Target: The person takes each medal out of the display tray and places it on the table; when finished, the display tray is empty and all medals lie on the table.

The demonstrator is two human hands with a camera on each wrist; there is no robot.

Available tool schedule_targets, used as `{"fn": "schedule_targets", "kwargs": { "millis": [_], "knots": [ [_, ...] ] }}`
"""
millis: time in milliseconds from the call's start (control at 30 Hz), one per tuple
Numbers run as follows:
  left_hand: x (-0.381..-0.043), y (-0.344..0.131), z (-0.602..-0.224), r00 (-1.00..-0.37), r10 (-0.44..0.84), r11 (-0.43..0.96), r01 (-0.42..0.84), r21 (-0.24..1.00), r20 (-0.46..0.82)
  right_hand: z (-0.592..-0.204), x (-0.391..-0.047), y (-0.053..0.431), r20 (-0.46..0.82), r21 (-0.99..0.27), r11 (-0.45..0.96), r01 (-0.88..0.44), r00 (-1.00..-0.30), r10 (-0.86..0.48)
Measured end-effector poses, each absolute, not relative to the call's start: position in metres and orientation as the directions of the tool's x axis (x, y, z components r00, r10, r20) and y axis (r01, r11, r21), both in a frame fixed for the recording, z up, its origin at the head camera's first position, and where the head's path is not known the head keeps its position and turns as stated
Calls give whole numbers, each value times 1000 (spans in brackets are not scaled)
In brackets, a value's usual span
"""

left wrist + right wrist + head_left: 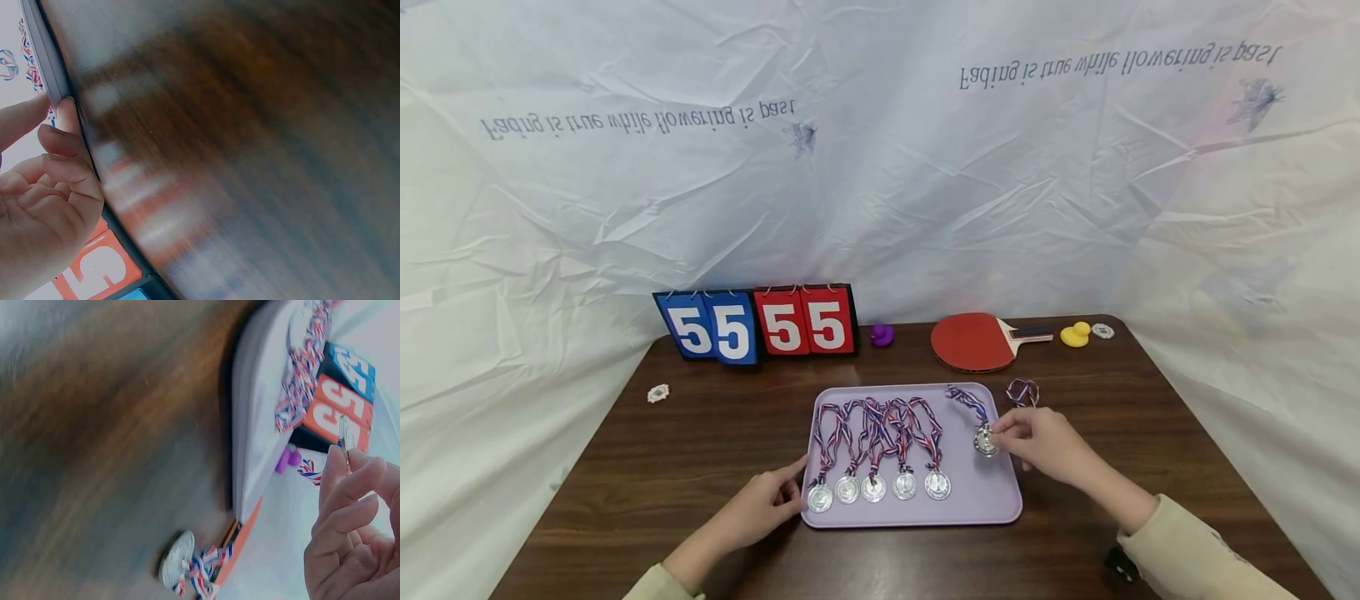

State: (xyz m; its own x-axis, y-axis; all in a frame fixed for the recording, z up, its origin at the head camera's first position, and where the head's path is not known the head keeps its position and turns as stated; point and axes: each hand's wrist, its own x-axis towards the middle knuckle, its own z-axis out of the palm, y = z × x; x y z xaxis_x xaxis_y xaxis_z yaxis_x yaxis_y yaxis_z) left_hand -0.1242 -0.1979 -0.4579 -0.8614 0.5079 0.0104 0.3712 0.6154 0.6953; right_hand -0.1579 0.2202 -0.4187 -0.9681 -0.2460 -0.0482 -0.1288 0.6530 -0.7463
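A pale purple tray (981,504) lies on the dark wooden table. Along its left and middle part, several silver medals (873,487) stand in a row, their red, white and blue ribbons stretched toward the back. My left hand (760,507) pinches the tray's left rim between thumb and finger. Over the tray's right side, my right hand (1043,443) pinches the edge of another silver medal (985,442), whose ribbon trails toward the back rim. One more medal (177,559) lies on the table beyond the tray's right edge; in the head view my right hand hides its disc.
At the back stand blue and red flip score cards (782,323) showing fives, beside a purple duck (882,335). A red table tennis paddle (973,342), a yellow duck (1076,334) and a white chip (1102,331) lie back right. Another chip (658,393) is at left.
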Motion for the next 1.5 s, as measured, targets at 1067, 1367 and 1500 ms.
{"fn": "schedule_targets", "kwargs": {
  "millis": [1067, 1367, 1500],
  "knots": [
    [-123, -198, -456, -854, 520, 603, 393, 694, 32, -412, -164, 341, -39, -600, 799, 34, -999, 13],
    [-122, -197, -454, -857, 514, 613, 377, 695, 11, -428, -169, 356, -122, -594, 800, 83, -992, 13],
    [-123, -197, -454, -860, 510, 618, 368, 695, 3, -436, -172, 358, -169, -601, 791, 112, -986, 11]
  ]
}}
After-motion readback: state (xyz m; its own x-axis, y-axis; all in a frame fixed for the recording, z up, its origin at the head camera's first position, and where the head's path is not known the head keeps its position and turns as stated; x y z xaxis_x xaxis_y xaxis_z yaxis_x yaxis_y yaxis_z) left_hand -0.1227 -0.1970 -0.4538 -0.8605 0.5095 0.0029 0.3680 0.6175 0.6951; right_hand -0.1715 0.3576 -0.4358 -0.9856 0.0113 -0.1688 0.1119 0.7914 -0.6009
